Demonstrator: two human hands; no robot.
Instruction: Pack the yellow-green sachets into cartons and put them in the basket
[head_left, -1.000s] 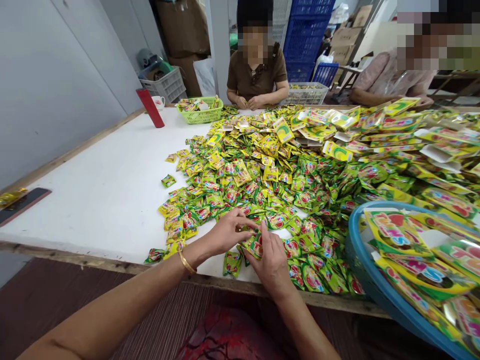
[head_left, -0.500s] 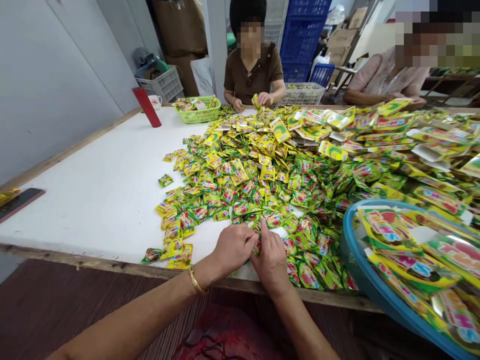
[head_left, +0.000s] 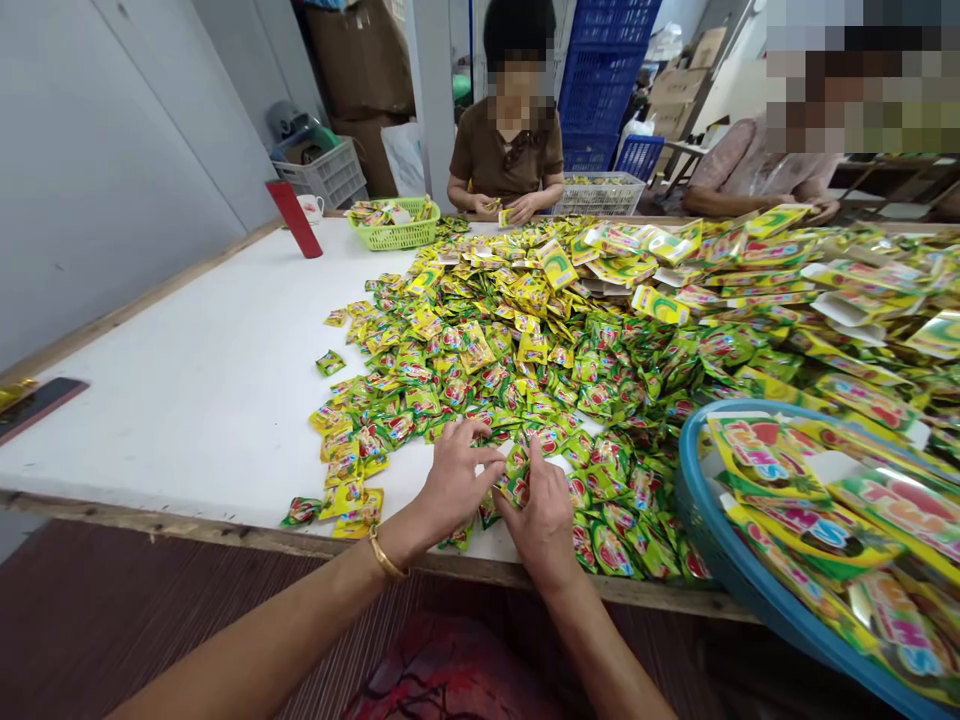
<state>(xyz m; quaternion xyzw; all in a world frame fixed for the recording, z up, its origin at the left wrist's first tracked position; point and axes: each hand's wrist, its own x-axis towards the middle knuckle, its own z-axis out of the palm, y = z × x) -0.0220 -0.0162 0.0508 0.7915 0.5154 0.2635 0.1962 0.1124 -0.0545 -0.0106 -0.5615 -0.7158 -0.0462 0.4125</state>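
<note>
At the table's near edge my right hand (head_left: 541, 520) holds a small green candy packet (head_left: 516, 480) between thumb and fingers, its red fruit print facing up. Just left of it my left hand (head_left: 454, 480), with a gold bracelet at the wrist, has its fingers apart and curved, thumb tip close to that packet. Whether the left fingertips touch any packet is hard to make out. Loose green packets (head_left: 607, 480) lie around the right hand and partly under both wrists. Yellow packets (head_left: 352, 497) lie left of my left hand.
A blue basket (head_left: 694, 480) of flat printed boxes stands at right. Behind the packet heap, more yellow boxes (head_left: 660, 303) are piled. A green basket (head_left: 397, 235), red box (head_left: 295, 220) and phone (head_left: 37, 408) rest on the white table. Two people sit across.
My left hand has opened its fingers and moved slightly left and up from the right hand. The packet in my right hand now shows more. The person opposite has lowered a yellow box.
</note>
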